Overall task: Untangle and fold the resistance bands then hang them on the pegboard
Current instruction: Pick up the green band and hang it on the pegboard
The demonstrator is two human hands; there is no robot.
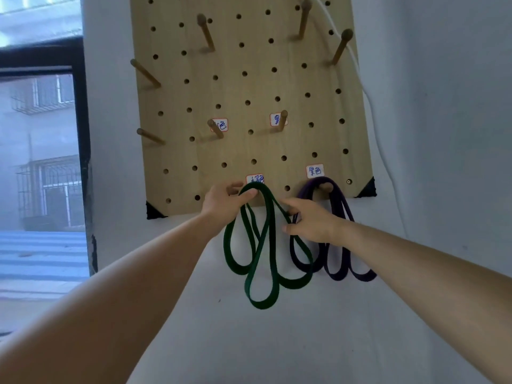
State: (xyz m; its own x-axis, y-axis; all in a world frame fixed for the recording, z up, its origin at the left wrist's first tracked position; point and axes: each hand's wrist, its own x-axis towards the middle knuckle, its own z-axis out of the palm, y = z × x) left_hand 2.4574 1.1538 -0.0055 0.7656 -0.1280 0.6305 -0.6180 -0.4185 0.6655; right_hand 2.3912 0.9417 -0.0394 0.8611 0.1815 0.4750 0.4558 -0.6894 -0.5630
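Note:
A wooden pegboard (249, 87) hangs on the white wall with several wooden pegs sticking out. A folded green resistance band (261, 245) dangles in loops at the board's bottom edge, under a small label. My left hand (225, 205) pinches the top of the green loops against the board. My right hand (311, 220) reaches in from the right, fingers spread and touching a green strand. A folded purple band (342, 261) hangs from a peg (326, 187) at the lower right, partly hidden behind my right hand.
Small paper labels (315, 171) with handwriting mark some pegs. A white cable (371, 106) runs down the wall beside the board's right edge. A dark-framed window (41, 151) lies to the left. Black corner brackets (153, 210) hold the board's bottom corners.

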